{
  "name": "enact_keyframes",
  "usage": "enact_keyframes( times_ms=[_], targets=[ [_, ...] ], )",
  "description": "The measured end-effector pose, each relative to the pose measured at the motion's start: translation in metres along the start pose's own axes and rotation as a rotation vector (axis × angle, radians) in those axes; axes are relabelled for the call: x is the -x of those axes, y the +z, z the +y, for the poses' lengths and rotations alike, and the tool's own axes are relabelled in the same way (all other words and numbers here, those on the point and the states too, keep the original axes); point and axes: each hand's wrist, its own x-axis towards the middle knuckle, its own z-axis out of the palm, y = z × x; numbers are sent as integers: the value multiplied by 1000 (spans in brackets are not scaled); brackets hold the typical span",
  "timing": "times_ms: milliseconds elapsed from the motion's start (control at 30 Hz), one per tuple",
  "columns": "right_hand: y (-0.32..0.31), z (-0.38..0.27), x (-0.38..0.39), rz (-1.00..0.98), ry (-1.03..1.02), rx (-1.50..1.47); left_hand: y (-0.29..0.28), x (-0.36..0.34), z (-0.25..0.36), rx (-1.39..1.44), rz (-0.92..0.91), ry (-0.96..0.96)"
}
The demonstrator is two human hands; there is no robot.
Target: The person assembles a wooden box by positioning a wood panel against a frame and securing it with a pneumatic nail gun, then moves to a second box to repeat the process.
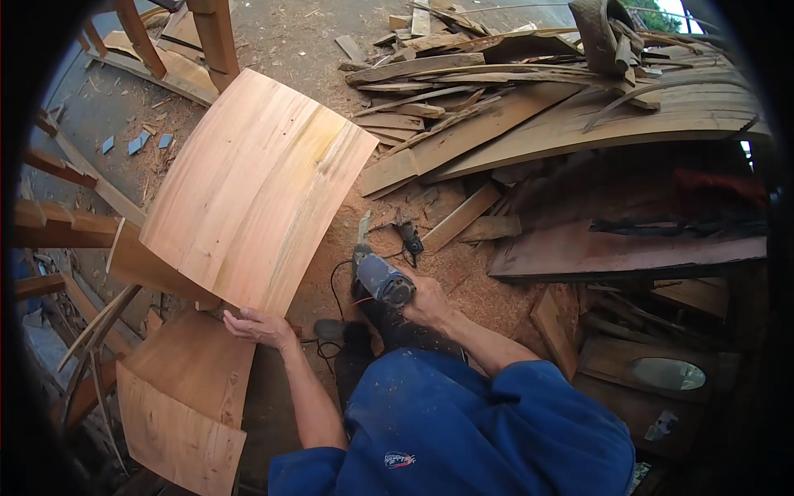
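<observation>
A wide, pale reddish wooden panel (pixel 265 182) lies raised in front of me on the left. My left hand (pixel 260 327) is at its near edge, fingers stretched out and apart, seemingly touching the edge without wrapping round it. My right hand (pixel 426 302) is closed round a blue-grey power tool (pixel 384 279) with a round, dark end; its working side is hidden, so its exact kind does not show. A flat metal piece (pixel 364 227) sticks out beyond the tool; whether it belongs to it I cannot tell.
Wooden boards (pixel 182 422) stand below the panel at near left, beside wooden frames (pixel 66 223). A black corded tool (pixel 407 236) lies on the shaving-strewn floor. Scrap planks (pixel 463 78) are heaped at far right; a dark slab (pixel 628 248) lies nearer.
</observation>
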Motion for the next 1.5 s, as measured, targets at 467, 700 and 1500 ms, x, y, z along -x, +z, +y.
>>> enact_keyframes(
  times_ms=[467,700,1500],
  targets=[
    [-75,75,-40,211,472,-337,208,-156,183,-425,-498,825],
    [-146,133,-89,224,316,-203,310,-300,244,-527,-345,821],
    [-161,62,-355,134,249,76,326,-325,220,-107,-245,645]
  ],
)
